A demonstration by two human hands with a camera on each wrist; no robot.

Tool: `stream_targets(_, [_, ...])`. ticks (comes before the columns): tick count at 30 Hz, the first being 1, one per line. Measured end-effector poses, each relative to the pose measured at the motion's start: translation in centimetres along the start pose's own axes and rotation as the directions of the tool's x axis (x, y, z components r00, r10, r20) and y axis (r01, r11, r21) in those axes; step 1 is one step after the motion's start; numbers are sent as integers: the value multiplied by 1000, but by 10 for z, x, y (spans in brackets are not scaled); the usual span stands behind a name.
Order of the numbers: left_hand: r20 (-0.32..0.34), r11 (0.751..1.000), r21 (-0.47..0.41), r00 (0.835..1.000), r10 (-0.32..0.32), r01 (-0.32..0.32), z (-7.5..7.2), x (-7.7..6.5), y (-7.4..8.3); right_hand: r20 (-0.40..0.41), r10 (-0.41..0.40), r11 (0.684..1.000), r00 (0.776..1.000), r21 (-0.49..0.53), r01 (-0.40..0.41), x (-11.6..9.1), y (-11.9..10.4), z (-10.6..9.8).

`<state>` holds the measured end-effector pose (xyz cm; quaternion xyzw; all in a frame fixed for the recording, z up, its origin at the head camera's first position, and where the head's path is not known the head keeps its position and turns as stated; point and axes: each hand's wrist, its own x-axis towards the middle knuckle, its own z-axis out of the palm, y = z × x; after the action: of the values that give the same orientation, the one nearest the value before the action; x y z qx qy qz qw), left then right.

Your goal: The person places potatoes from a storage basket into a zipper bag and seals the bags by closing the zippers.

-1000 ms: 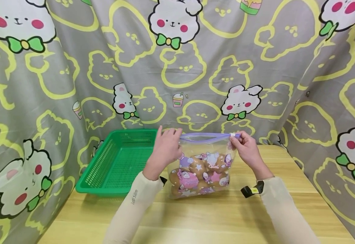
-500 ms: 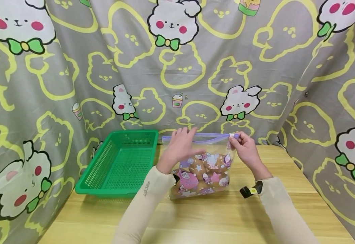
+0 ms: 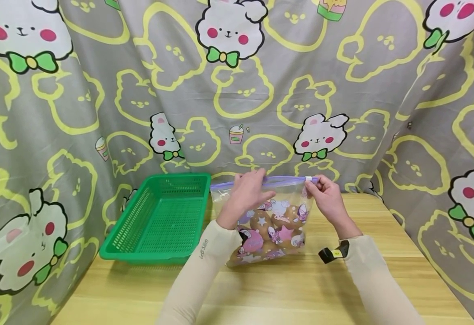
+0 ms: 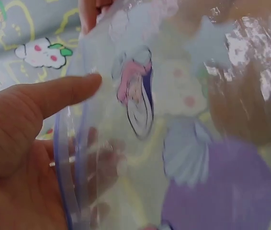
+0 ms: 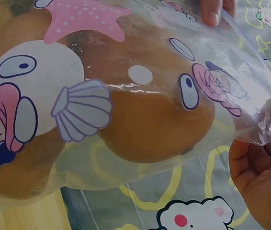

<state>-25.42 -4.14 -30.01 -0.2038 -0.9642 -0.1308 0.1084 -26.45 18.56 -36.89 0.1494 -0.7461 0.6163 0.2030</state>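
Note:
A clear slider zip bag [image 3: 281, 246] with pink and purple cartoon prints stands on the table, several smooth brown rounded things [image 5: 154, 129] inside it. My right hand [image 3: 327, 198] pinches its top right corner, by the white slider [image 3: 308, 178] on the purple zip. At the left part of the zip, my left hand [image 3: 248, 194] straddles the top edge. Its straight thumb [image 4: 68, 93] is on the near side, and its fingers show through the plastic on the far side in the left wrist view. The zip's middle is partly hidden behind this hand.
A green perforated plastic basket [image 3: 173, 225] sits on the wooden table [image 3: 261, 293], left of the bag. Behind and at both sides hangs a grey cartoon-printed curtain [image 3: 228, 153]. A black wrist camera [image 3: 332, 254] juts out below my right hand.
My left hand has slid right along the zip from the bag's left corner, leaving that corner in view. My right hand keeps hold of the right corner, nearly still.

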Motion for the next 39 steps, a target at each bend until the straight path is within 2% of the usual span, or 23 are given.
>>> stream_targets(6, [-36, 995, -48, 996, 82, -84, 5, 5, 17, 0, 13, 1000, 1000, 14, -13, 1, -1, 1])
stream_targets(11, [-85, 988, -39, 986, 146, -149, 11, 8, 29, 15, 0, 1000, 1000, 22, -1, 1, -3, 2])
stream_targets(15, [-140, 982, -20, 973, 182, -186, 16, 9, 32, 22, 0, 1000, 1000, 26, -1, 1, -2, 2])
stream_targets(21, [-191, 984, -11, 967, 171, -176, 23, 11, 32, 1, 2, 990, 1000, 141, -2, 0, -3, 0])
stream_targets(27, [-213, 987, -24, 965, 151, -160, 24, 14, 41, -20, -16, 969, 1000, 245, 20, 2, -4, 0])
stream_targets(35, [-332, 976, -97, 931, 154, -196, 29, 19, 53, -10, -12, 961, 1000, 275, 15, 2, -3, 0])
stream_targets(37, [-358, 969, -126, 921, 155, -212, 30, 21, 54, -6, -15, 957, 1000, 291, 16, 3, -3, 0])
stream_targets(39, [-367, 957, -176, 917, 154, -231, 31, 22, 55, -5, -17, 951, 1000, 308, 18, 3, -2, 0])
